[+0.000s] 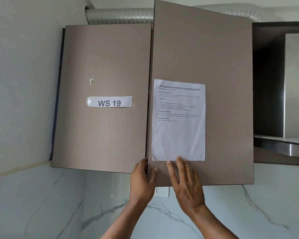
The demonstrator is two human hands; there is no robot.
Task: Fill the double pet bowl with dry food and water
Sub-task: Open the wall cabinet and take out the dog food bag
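Note:
I look up at a brown wall cabinet with two doors. The right cabinet door stands slightly ajar, swung toward me. My left hand grips that door's left edge near the bottom corner, fingers curled behind it and thumb on the front. My right hand lies flat on the door's front, fingers spread, fingertips touching the lower edge of a taped printed sheet. The left cabinet door is closed. The pet bowl, food and water are not in view.
A "WS 19" label is taped on the left door. A ribbed silver duct runs above the cabinet. A steel range hood sits to the right. White marble wall lies below, with a wall switch under the door.

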